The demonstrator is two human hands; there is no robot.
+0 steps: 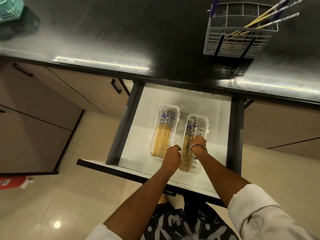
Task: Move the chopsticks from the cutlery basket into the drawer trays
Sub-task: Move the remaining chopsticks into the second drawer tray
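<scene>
An open white drawer (pixel 149 104) holds two white trays. The left tray (pixel 168 107) is full of yellow chopsticks (pixel 163 134) with blue-patterned tops. The right tray (pixel 203 118) holds a few chopsticks (pixel 189 129) along its left side. My right hand (pixel 199 142), with a metal bangle on the wrist, rests on those chopsticks, fingers curled down onto them. My left hand (pixel 172 155) sits between the two trays, fingers curled, touching the near ends of the chopsticks. A white cutlery basket (pixel 232 40) stands on the dark counter at the upper right with several chopsticks (pixel 265 17) leaning out of it.
The dark, glossy countertop (pixel 121 32) runs across the top. A teal perforated basket (pixel 10 9) sits at its far left corner. Cabinet doors with black handles (pixel 116 86) flank the drawer. A red object (pixel 12 182) lies on the tiled floor at the left.
</scene>
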